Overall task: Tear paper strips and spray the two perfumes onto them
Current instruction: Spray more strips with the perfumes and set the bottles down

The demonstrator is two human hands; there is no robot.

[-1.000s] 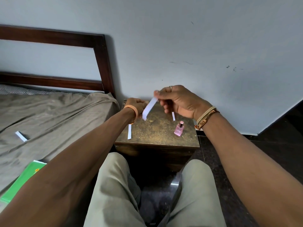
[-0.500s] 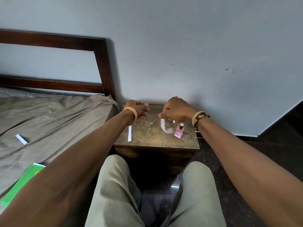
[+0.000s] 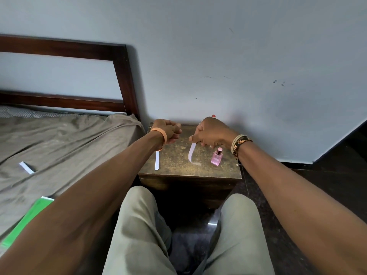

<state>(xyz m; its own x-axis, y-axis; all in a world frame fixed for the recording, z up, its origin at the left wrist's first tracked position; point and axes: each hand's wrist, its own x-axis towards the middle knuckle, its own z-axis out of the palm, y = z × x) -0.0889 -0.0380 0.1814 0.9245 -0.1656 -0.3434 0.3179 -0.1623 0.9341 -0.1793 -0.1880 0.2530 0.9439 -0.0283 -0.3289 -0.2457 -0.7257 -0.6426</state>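
**One strip held down to the table, only one bottle in sight**

The right hand pinches the upper end of the held strip with its fingertips, and the other fingers are curled in. The strip hangs down, and its lower end bends where it touches the top of the bedside table. I judge that it is held by one end so that the long part stays free for the spray, or so that it can be laid flat.

The pink perfume bottle stands upright on the table just beside this strip, near the right wrist. It is probably kept there to be easy to reach.

The left hand is above the back left part of the table with its fingers curled into a fist. I cannot tell if something is inside it.

Counted, there are three paper strips:
- the held one;
- the table strip, which lies flat near the left edge, partly under the left wrist;
- the bed strip, which lies well apart on the grey sheet.

I see one perfume bottle, although the task speaks of two. A small red round thing shows behind the right hand; what it is, I cannot tell. One green pad lies on the bed near the left arm, perhaps the source of the paper.
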